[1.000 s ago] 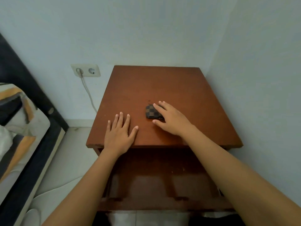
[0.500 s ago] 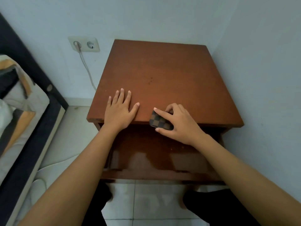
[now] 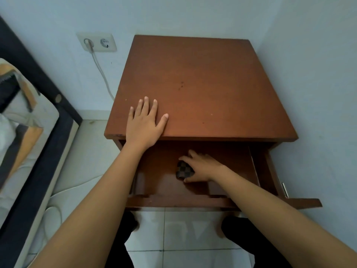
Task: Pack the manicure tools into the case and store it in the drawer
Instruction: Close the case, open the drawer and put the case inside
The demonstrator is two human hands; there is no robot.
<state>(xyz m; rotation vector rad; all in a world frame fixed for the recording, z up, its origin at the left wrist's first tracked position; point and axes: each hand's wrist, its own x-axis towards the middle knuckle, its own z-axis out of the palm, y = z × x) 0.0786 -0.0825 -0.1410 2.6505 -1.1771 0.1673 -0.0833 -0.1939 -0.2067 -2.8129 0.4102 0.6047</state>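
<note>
Wooden nightstand is seen filling center of frame, its drawer pulled out toward bottom of frame. Checkered case is found inside the drawer, lower center, resting on the drawer floor; its right part is covered by the R hand. Case is grasped by the right hand, w/ fingers curled over its top and thumb at its near edge. Case appears closed; contents can't be told.

Left hand is laid flat, palm down, fingers spread, on the nightstand top at its front-left edge, center-left of frame; nothing is held by it.

Wall socket is seen at upper left w/ a white cable plugged into its left outlet and running down behind the nightstand's left side. Bed w/ patterned bedding is seen along left edge. White tiled floor is visible at bottom center, btw dark-clothed legs.
</note>
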